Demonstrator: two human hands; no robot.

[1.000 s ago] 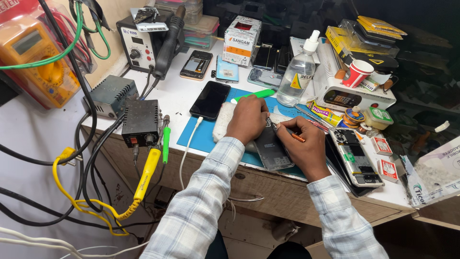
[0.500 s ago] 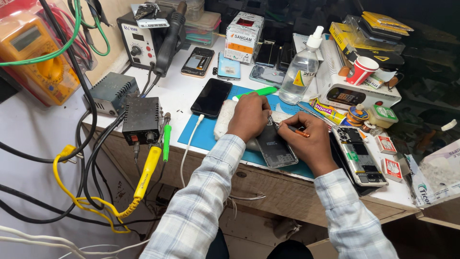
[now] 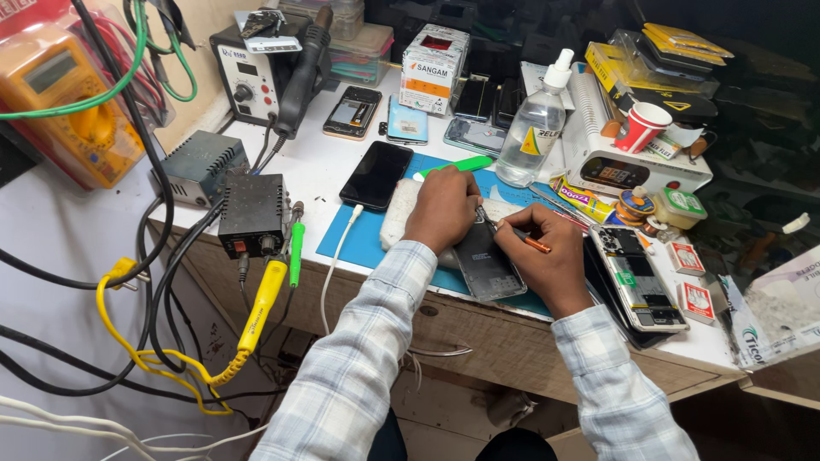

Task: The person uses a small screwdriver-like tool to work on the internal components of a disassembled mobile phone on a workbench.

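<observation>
Hanging at the far left, a yellow handheld multimeter [image 3: 64, 94] and a tangle of black and yellow cables [image 3: 128, 290] are framing the bench, with a small black power unit [image 3: 252, 213] sitting at the table edge and a black-screened phone [image 3: 377, 174] lying face up on the white worktop just beyond. Moving right, the left hand [image 3: 444, 207] is pressing down on the upper end of an opened dark grey phone body [image 3: 487, 260], which is lying on the blue work mat [image 3: 359, 243] near the front edge; its fingers are curled shut over the phone and a white pad beneath. Beside it, the right hand [image 3: 547, 256] is pinching a thin orange-handled screwdriver [image 3: 519, 236], fingers clamped around the shaft, tip angled toward the phone's top edge. The step appears to be working a small fastener or part near that edge; the following move probably calls for steady downward pressure and a firm brace. Further right, another opened phone with exposed board [image 3: 636, 277] is lying well clear.
</observation>
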